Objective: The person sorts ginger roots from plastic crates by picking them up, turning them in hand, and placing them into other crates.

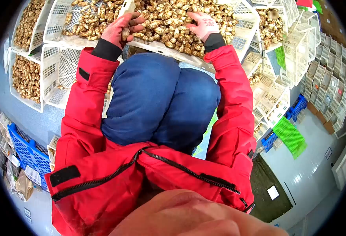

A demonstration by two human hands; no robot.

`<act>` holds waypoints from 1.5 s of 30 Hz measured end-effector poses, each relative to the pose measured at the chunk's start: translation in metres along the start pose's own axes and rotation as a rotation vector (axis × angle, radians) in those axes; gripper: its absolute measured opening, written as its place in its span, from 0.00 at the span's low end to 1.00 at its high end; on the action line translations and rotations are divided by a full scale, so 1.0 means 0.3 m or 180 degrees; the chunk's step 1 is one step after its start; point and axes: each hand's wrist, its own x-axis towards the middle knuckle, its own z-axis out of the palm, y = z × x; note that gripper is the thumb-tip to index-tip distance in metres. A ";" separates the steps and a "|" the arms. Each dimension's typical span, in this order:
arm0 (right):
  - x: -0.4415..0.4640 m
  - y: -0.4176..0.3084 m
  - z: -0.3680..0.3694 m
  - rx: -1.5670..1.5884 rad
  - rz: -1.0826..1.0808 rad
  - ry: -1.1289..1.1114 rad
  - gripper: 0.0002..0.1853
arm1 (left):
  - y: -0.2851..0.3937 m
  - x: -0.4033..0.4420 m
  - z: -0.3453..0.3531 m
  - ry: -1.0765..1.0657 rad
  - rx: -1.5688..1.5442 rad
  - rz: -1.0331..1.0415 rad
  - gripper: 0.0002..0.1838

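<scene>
A white plastic crate (157, 46) in front of my knees holds a heap of brown-and-cream mushrooms (169, 23). My left hand (121, 29), in a pinkish glove, is at the crate's left end, its fingers curled around a mushroom (125, 34). Farther right, my right hand (204, 26) wears a pink and white glove with red print. Its fingers are apart and rest on the heap; no mushroom shows in its grasp, though the palm side is hidden.
Another crate of mushrooms (96, 19) adjoins on the left, with a filled crate (26, 78) beyond it. More white crates (277, 102) stand at right, near a green plastic grid (291, 135). A blue plastic crate (31, 153) is at lower left.
</scene>
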 end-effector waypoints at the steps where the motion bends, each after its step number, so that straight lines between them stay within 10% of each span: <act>1: 0.008 -0.011 0.031 0.0193 0.0007 -0.0232 0.19 | 0.000 -0.005 0.006 -0.0012 0.0008 -0.0038 0.20; 6: 0.018 0.146 0.123 0.2589 0.1174 0.0574 0.13 | 0.020 -0.023 -0.045 -0.0091 0.0061 0.0161 0.22; 10: 0.032 -0.003 -0.082 0.0042 0.1079 0.0709 0.14 | -0.009 0.003 -0.079 0.0130 -0.0302 0.0183 0.21; 17: 0.160 -0.092 0.030 -0.0376 0.0576 -0.0408 0.10 | 0.023 -0.032 -0.078 0.0219 -0.0055 0.0285 0.22; 20: 0.123 0.021 0.047 0.1719 0.1057 0.0037 0.11 | 0.008 -0.019 -0.112 0.0269 -0.0126 0.0318 0.22; 29: 0.169 -0.082 0.060 -0.0392 0.0749 -0.0488 0.18 | 0.016 -0.044 -0.033 0.0062 0.0118 0.0123 0.22; 33: 0.143 -0.020 0.011 0.1271 0.1173 -0.0052 0.18 | -0.016 0.003 -0.092 -0.0264 0.0011 0.0185 0.26; 34: 0.122 -0.048 -0.007 0.3073 0.1582 -0.0101 0.18 | -0.018 0.006 -0.073 -0.0338 0.0022 0.0124 0.27; 38: 0.095 -0.233 -0.143 0.3724 0.0459 -0.0472 0.18 | -0.049 0.041 0.051 -0.0584 0.0099 -0.0182 0.31; 45: 0.065 -0.177 0.033 -0.0258 -0.0917 -0.0149 0.13 | -0.041 0.057 -0.072 -0.1021 0.0204 0.0377 0.22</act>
